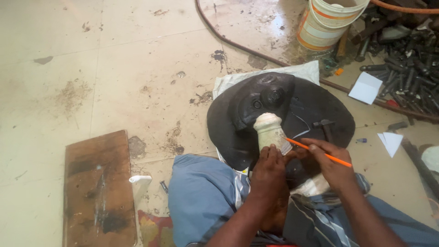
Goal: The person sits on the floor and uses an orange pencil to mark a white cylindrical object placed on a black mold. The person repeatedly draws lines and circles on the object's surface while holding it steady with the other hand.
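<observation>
- One pale carved post, gripped at its base by left hand, lying over a black rubber sheet.
- One orange pencil, pinched in right hand, tip touching the post's lower edge.
- Marking under way by the look; no finished line discernible.
- One hammer just beyond right hand, one bucket farther off, one board left.

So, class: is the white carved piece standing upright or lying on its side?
Lying tilted on its side. The white piece has its rounded top pointing away, the left hand grips its near end, and the right hand touches an orange pencil to it.
</observation>
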